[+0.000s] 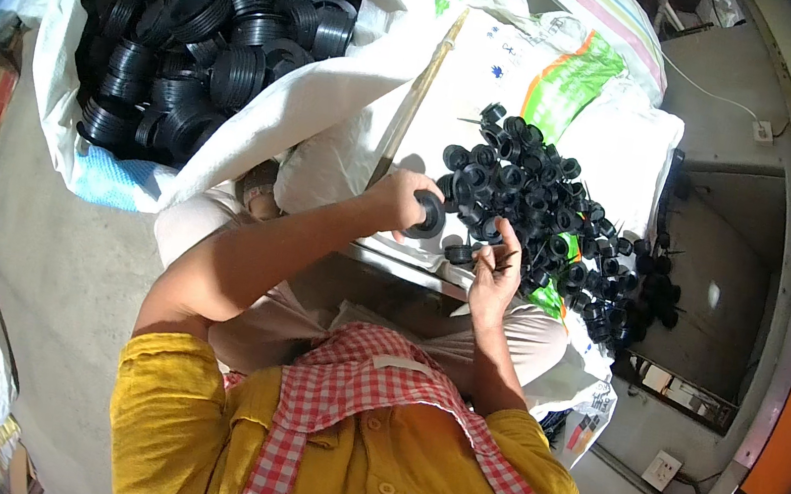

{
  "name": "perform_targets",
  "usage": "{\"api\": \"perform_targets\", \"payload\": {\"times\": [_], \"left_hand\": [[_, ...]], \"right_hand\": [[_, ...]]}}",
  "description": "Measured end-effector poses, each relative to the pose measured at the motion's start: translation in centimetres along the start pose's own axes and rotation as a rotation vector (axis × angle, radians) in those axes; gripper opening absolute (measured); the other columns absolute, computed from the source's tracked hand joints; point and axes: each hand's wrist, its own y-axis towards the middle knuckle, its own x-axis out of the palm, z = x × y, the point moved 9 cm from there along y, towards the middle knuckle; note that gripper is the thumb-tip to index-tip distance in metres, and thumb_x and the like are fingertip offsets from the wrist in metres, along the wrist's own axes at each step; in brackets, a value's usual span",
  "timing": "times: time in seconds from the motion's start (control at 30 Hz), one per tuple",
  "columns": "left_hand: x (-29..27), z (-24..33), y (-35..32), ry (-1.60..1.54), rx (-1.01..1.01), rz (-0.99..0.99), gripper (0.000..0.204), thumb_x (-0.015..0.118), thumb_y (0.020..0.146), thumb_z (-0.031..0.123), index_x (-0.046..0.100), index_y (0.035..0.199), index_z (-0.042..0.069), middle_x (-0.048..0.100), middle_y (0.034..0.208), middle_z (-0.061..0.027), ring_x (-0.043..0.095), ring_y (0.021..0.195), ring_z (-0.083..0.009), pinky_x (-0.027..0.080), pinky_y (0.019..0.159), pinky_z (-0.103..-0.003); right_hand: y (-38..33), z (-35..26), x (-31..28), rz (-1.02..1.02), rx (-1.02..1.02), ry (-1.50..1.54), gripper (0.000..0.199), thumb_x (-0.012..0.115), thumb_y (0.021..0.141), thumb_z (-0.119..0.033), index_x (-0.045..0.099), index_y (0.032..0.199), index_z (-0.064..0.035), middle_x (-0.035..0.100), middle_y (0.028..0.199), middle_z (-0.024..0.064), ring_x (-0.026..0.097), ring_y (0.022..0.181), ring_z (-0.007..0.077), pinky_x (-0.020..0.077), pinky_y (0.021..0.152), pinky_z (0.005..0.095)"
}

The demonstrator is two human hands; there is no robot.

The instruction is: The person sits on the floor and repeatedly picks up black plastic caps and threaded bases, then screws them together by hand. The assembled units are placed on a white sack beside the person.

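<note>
Disc point(432, 216), black, long axis fore-and-aft, gripped in left hand point(399, 203); right hand point(495, 278) half-curled, hold unclear.

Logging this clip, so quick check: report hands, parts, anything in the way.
Left hand gripping round black part. Right hand at pile of small black parts, grip unclear. Wooden stick beside left hand.

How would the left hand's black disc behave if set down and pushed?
The black disc might roll on edge, since its outline is round. It is probably light: the left hand alone holds it. It looks fairly stiff, showing no bend when gripped.
</note>
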Motion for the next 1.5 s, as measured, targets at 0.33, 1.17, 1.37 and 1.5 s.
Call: {"api": "perform_targets", "payload": {"times": [0.33, 1.17, 1.37, 1.5], "left_hand": [[3.2, -2.9, 0.4, -0.018, 0.154, -0.148, 0.054, 0.063, 0.075, 0.008, 0.045, 0.124, -0.004, 0.059, 0.099, -0.0146, 0.061, 0.083, -0.0171, 0.052, 0.050, -0.030], [8.5, 11.0, -13.0, 0.973, 1.673, 0.046, 0.020, 0.060, 0.074, 0.024, 0.060, 0.080, 0.005, 0.066, 0.094, -0.0126, 0.065, 0.086, -0.0263, 0.054, 0.080, -0.035], [9.2, 10.7, -13.1, 0.994, 1.601, -0.045, 0.023, 0.063, 0.074, 0.021, 0.059, 0.091, 0.005, 0.064, 0.098, -0.0137, 0.064, 0.090, -0.0272, 0.053, 0.082, -0.036], [-1.0, 12.2, -10.6, 0.617, 1.238, 0.253, 0.036, 0.069, 0.075, 0.020, 0.055, 0.105, 0.005, 0.062, 0.104, -0.0158, 0.063, 0.097, -0.0306, 0.052, 0.083, -0.040]], "right_hand": [[-0.7, -3.5, 3.9, -0.662, -0.096, -0.314, 0.021, 0.073, 0.072, 0.006, 0.060, 0.087, -0.0004, 0.064, 0.089, 0.0104, 0.064, 0.082, 0.0176, 0.0509, 0.072, 0.0272], [-7.2, -3.5, 2.2, -1.065, 0.982, 0.679, 0.032, 0.071, 0.077, -0.021, 0.058, 0.101, -0.0027, 0.063, 0.079, 0.0094, 0.062, 0.074, 0.0196, 0.0483, 0.071, 0.0317], [-6.2, -5.3, 1.5, -1.013, 1.044, 0.455, 0.022, 0.074, 0.076, -0.014, 0.059, 0.086, -0.0017, 0.064, 0.076, 0.0094, 0.062, 0.071, 0.0172, 0.0485, 0.068, 0.0301], [-8.1, -1.1, -4.7, -0.992, 0.981, 0.527, 0.029, 0.080, 0.068, -0.017, 0.054, 0.072, -0.0065, 0.061, 0.065, 0.0097, 0.060, 0.057, 0.0175, 0.0452, 0.055, 0.0282]]}}
